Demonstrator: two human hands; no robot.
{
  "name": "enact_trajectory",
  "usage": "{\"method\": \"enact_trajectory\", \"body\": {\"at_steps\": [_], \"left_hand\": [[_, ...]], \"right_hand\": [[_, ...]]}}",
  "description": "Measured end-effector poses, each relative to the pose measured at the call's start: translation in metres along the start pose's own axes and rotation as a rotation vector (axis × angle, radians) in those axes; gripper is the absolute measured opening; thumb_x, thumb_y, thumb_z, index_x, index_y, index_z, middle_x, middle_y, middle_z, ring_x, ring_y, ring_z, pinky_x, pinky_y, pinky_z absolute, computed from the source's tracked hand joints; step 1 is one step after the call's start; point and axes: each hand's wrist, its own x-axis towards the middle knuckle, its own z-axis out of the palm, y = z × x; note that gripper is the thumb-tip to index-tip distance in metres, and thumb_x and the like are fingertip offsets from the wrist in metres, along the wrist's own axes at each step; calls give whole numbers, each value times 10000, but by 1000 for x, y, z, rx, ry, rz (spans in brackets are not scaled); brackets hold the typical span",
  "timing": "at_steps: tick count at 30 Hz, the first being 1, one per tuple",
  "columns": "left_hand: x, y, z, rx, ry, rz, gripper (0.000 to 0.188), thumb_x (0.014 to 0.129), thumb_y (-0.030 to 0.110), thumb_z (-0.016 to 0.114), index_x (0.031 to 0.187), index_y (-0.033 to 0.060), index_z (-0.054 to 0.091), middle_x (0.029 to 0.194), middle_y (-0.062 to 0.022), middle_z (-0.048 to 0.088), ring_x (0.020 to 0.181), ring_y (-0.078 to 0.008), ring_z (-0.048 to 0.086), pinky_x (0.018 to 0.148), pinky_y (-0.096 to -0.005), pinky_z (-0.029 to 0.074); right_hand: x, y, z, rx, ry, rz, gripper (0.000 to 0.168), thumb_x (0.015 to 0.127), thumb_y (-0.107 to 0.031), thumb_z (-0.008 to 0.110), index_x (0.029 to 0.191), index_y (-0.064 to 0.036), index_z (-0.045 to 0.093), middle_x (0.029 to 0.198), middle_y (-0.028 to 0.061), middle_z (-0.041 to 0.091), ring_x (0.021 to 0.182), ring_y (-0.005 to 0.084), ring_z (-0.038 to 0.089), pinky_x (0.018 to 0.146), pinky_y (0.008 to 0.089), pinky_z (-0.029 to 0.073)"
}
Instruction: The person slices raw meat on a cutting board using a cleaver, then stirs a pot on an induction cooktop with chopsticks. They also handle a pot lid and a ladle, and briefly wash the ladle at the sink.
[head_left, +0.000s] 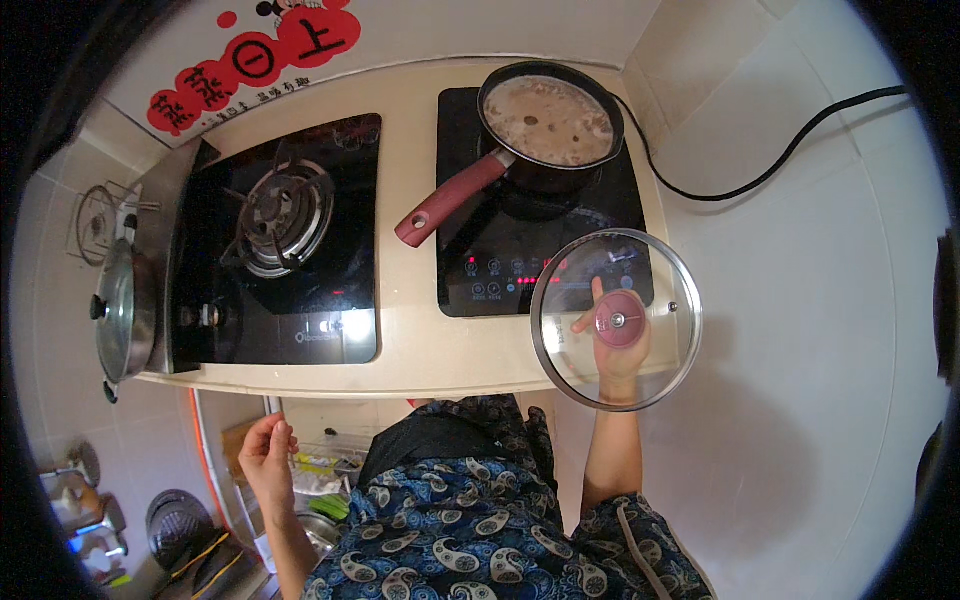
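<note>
My right hand (624, 361) holds a round glass lid (568, 360) with a metal rim by its pink knob (619, 321). The hand shows through the glass, and the lid's underside faces me. Beyond it, a dark saucepan (551, 176) stands uncovered on a black induction cooker (480, 232) with lit red indicators. Foamy, brownish-pink liquid (551, 120) fills much of the pan. Its dark pink handle (454, 199) points toward the near left. Lower left, my left hand (268, 450) hangs in front of the counter edge with fingers curled and nothing visible in them.
A black gas hob (352, 225) with one burner (281, 214) is set in the beige counter (409, 330). A lidded pan (124, 315) hangs at the left wall. The black power cord (712, 198) runs along the right wall. Below the counter is a rack (352, 454) with green vegetables (330, 507).
</note>
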Motion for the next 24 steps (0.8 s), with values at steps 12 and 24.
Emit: {"method": "enact_trajectory", "body": {"at_steps": [12,24], "left_hand": [[3,-9,1,-79,36,5,161,855,97,592,981,-3,596,755,-33,590,636,-82,526,555,-204,431],[8,-8,-1,-112,16,23,155,858,96,586,980,2,599,756,-32,589,640,-83,526,554,-207,429]], "right_hand": [[-6,-45,18,-151,36,-106,417,885,-403,331,959,-25,493,629,110,564,541,271,597,1094,510,99],[-2,-8,19,-290,21,55,318,927,-308,264,987,-38,420,646,132,565,575,291,607,1101,447,139]]}}
